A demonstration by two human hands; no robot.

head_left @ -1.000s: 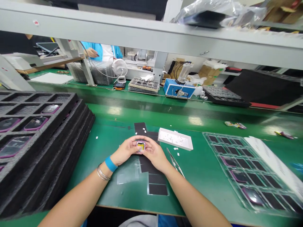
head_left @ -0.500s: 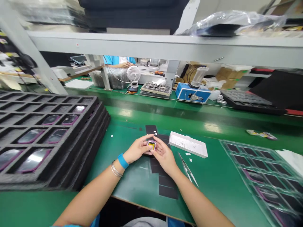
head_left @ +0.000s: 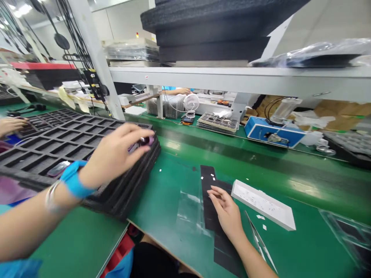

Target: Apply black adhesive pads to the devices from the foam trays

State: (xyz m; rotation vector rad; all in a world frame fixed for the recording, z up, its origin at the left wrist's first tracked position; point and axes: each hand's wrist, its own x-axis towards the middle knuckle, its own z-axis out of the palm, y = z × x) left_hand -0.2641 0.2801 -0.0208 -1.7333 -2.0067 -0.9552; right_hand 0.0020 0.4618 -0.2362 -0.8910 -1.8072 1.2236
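1. Clock read on my screen, 12 pointing away from the wearer: nearest, at 5 o'clock, tweezers [head_left: 261, 243] lie on the green counter [head_left: 159, 197], their converging end toward 11.
2. I see the right hand [head_left: 226, 212] at 5 o'clock too, above black strips [head_left: 209, 218]. Its fingers curl loosely, with nothing visible in them. A shallow white box [head_left: 279, 216] sits at its 3 o'clock.
3. My left hand [head_left: 114, 156], at 9 o'clock, pinches a purple-rimmed casing [head_left: 147, 140] between fingers and thumb. The casing lies at 2 o'clock from that palm and 10 from the right fingers, so the left is the near hand. Much of it is covered; its visible edge runs roughly 8 to 2.
4. The casing is at the right-hand far corner of the stacked black foam trays [head_left: 137, 185]; I cannot tell whether it touches foam. Pockets spread from it toward 9, one holding a second casing [head_left: 58, 168].
5. Farther, at 9 o'clock, a co-worker's hand [head_left: 13, 125] rests near more foam pockets.
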